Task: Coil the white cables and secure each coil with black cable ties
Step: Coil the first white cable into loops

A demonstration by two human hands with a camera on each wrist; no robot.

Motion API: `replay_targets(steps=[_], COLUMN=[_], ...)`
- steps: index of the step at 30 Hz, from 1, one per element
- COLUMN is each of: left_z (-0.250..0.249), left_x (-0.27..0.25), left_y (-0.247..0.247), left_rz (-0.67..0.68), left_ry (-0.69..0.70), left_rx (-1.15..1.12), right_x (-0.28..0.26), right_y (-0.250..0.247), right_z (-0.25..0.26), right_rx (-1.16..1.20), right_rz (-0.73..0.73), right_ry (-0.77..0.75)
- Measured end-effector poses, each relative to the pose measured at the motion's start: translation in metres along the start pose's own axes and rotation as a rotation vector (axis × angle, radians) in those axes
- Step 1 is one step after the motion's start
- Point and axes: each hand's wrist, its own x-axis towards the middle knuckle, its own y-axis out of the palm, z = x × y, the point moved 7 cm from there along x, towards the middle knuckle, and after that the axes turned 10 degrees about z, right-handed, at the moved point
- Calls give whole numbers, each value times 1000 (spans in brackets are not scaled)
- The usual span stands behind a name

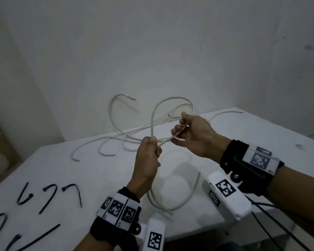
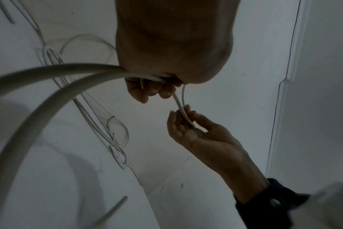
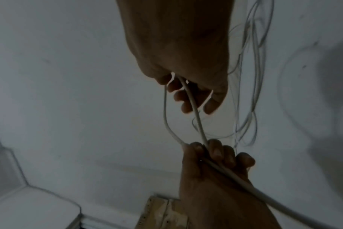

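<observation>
Above the white table (image 1: 62,171) my left hand (image 1: 149,151) grips a white cable (image 1: 153,120) in its fist, with loops hanging below it (image 1: 179,205). The same cable (image 2: 49,80) runs thick across the left wrist view out of the left hand (image 2: 151,89). My right hand (image 1: 185,131) pinches the cable a short way off, and a loop arcs up between the hands. In the right wrist view the cable (image 3: 196,111) stretches from the right hand (image 3: 194,96) down to the left hand (image 3: 215,155). Several black cable ties (image 1: 43,200) lie at the near left.
More white cables (image 1: 105,144) lie tangled at the table's far side near the wall (image 1: 152,42), one end curling up (image 1: 120,98). The table's right edge (image 1: 297,134) drops off. A wooden item (image 1: 0,154) stands left of the table.
</observation>
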Motion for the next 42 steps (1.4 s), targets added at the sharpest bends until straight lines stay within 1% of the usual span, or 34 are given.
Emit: replay_targets(steps=[2,4,6,8,9,10,11,12,13,14,15,17,18,19,20,21,22,23,25,27,28,30,31,32,33,34,35,36,38,39,40,42], left_z=[5,8,11,19,25,31,38,41,39,31,17,-23,-38,-47,-49,-48,-44,-39,-32,-23,-18,-11,-12,-13,-14,-16,-16,-18,-17,-16,-14,-10], left_x=[-1,-5,-8,-7,-6,-4,-1,3,6,9,11,12,16,21,29,35,38,43,48,48,47,45,44,43,42,42,41,40,39,37,36,31], left_y=[-4,1,6,0,-8,-17,-28,-38,-47,-55,-59,-56,-49,-40,-30,-23,-20,-23,-40,-61,-68,-76,-79,-81,-82,-83,-82,-81,-75,-73,-72,-69], left_rz=[19,59,57,-9,-49,-84,-114,-122,-122,-144,-174,-242,-227,-142,1,130,231,263,176,75,50,33,26,21,19,20,23,29,28,14,-9,-45], left_ry=[11,18,-8,-68,-109,-156,-191,-207,-199,-139,-28,269,380,436,428,359,271,193,82,-15,-60,-117,-118,-113,-104,-97,-95,-95,-93,-96,-101,-114], left_rx=[45,78,96,57,20,9,47,153,306,487,634,861,979,1055,1065,1013,928,820,640,457,381,261,209,165,129,96,63,36,7,13,28,36], right_x=[-5,-6,-3,2,3,3,3,4,5,6,6,5,6,6,6,7,7,7,8,9,9,11,12,13,15,15,15,13,5,1,-3,-6], right_y=[-7,-10,-10,-7,-5,-4,-3,-2,2,7,14,27,32,36,40,43,45,44,33,7,-6,-29,-38,-45,-49,-50,-49,-43,-19,-6,5,22], right_z=[-12,-19,-14,7,22,37,50,58,62,60,53,34,25,18,13,10,9,10,12,12,11,4,2,0,0,0,2,3,4,1,-6,-25], right_rx=[21,138,189,117,35,-96,-274,-490,-709,-915,-1118,-1495,-1605,-1640,-1631,-1612,-1601,-1604,-1635,-1701,-1801,-2091,-2195,-2235,-2214,-2088,-1840,-1524,-928,-694,-516,-297], right_rz=[-42,-112,-165,-148,-132,-123,-115,-98,-57,8,85,210,259,299,325,339,337,332,309,259,231,165,134,107,103,111,121,145,236,277,306,314], right_ry=[84,85,0,-117,-174,-227,-269,-292,-297,-292,-276,-238,-229,-230,-249,-283,-315,-332,-305,-202,-150,-45,26,94,152,188,170,121,11,-11,-15,-5])
